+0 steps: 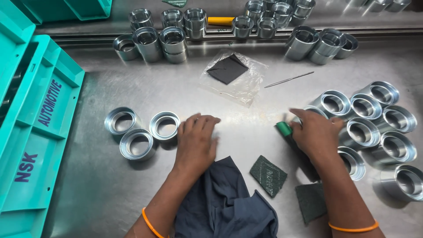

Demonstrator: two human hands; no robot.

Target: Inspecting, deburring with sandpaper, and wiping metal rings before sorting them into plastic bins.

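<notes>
The left hand [196, 141] lies flat on the steel table [246, 132], fingers open and holding nothing, just beside 3 shiny metal rings [140, 130]. The right hand [315, 134] has its fingers closed on a green-handled tool [285, 128], right next to a bunch of metal rings [374, 128]. A dark blue cloth [222, 200] lies near the wrists. A firm grip should keep the tool from slipping.
</notes>
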